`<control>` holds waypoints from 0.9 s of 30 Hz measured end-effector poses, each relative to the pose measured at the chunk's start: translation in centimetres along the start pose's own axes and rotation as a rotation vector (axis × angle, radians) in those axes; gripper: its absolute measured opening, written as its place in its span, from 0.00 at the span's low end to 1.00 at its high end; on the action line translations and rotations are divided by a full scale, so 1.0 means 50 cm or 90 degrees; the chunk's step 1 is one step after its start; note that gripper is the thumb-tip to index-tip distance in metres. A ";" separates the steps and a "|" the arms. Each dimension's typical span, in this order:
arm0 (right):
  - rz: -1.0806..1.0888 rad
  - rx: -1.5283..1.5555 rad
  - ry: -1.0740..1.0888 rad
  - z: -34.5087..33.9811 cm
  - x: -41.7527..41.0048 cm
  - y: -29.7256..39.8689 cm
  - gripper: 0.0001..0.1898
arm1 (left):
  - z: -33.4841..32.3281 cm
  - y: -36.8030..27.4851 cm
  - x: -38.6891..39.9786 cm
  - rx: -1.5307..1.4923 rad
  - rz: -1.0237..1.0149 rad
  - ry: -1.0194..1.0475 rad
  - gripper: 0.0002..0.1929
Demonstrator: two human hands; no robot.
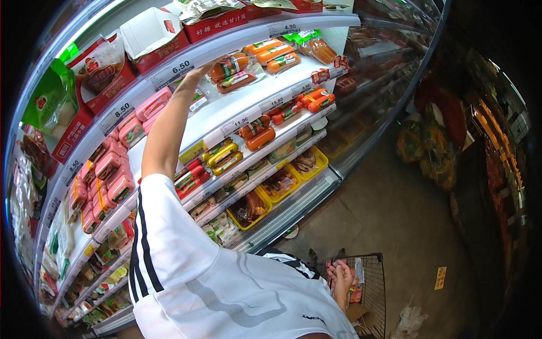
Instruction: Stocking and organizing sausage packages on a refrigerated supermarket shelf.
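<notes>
My left hand (206,69) reaches onto a white shelf under the upper price rail, beside several large packaged sausages (229,67). The rail and shelf edge hide most of its fingers, so I cannot tell whether they grip anything. A flatter sausage pack (236,81) lies just below those sausages, and a small labelled packet (198,99) rests near my wrist. My right hand (341,277) hovers at a wire shopping cart (373,279), palm partly turned up and fingers loosely bent, with nothing visible in it. Pink and red packages (356,292) lie in the cart under it.
Pink sausage packs (111,167) are piled on the shelf at left. Lower tiers carry yellow sausages (223,159) and yellow trays (281,184) of meat. A transparent curved side panel (394,101) bounds the case. A yellow paper (440,278) and clear plastic (408,324) lie on the floor.
</notes>
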State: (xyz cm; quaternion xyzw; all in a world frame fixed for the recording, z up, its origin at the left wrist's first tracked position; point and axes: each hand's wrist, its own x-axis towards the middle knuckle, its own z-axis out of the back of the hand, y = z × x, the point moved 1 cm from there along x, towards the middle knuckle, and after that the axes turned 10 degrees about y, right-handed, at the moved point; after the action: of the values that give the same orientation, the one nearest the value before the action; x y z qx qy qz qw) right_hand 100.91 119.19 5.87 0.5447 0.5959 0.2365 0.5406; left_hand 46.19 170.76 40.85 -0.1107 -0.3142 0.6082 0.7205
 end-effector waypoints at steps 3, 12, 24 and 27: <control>-0.003 0.003 -0.028 0.003 -0.013 -0.013 0.17 | 0.000 0.072 0.072 -0.023 0.005 -0.030 0.30; -0.017 -0.018 -0.066 -0.008 -0.030 -0.026 0.16 | -0.026 -0.003 0.013 0.025 0.161 0.042 0.39; -0.034 0.000 -0.042 -0.004 -0.002 -0.045 0.17 | -0.082 -0.023 -0.018 0.277 0.081 0.012 0.33; -0.036 -0.007 -0.032 0.002 0.007 -0.049 0.17 | -0.110 0.008 -0.026 0.293 -0.045 -0.145 0.35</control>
State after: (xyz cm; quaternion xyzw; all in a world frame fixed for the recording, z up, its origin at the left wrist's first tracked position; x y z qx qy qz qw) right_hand 100.07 118.76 3.56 0.5308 0.5960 0.2107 0.5645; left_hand 48.99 170.87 35.95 0.1364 -0.2500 0.6469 0.7074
